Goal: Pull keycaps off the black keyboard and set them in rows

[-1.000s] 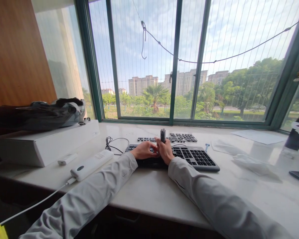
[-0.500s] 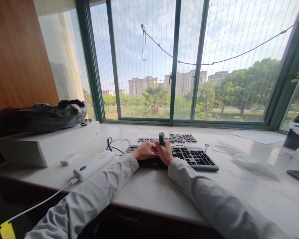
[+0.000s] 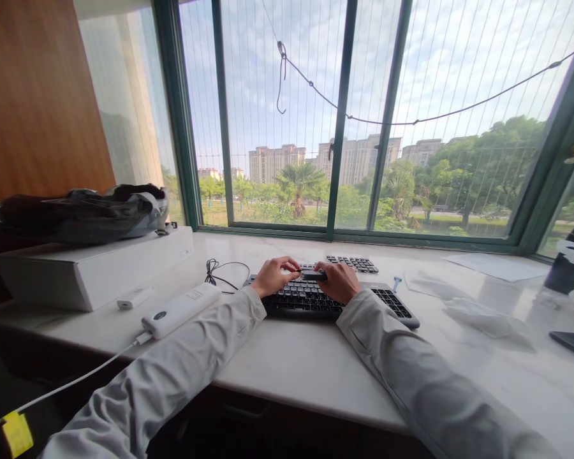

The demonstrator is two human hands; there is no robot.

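A black keyboard (image 3: 310, 298) lies on the desk under both hands. Its right block shows bare key sockets, while much of the middle still looks covered by keycaps. My right hand (image 3: 339, 280) is closed around a short black bar-shaped tool (image 3: 314, 276), held level and pointing left. Just left of the tool's tip is my left hand (image 3: 276, 276), thumb and fingers pinched together; a small dark bit shows at the fingertips, too small to name. Behind the keyboard, loose black keycaps (image 3: 351, 264) are laid out in rows, partly hidden by my hands.
A coiled black cable (image 3: 213, 273) lies left of the keyboard. Nearer me are a white power bank (image 3: 179, 310) with a cable and a white box (image 3: 95, 271) carrying a dark bag (image 3: 86, 217). Clear plastic bags (image 3: 488, 319) and a small blue item (image 3: 397, 282) lie right.
The black tool has tipped from upright to level, pointing left. My right hand has moved right, and my left hand has risen slightly from the keyboard to the tool's tip.
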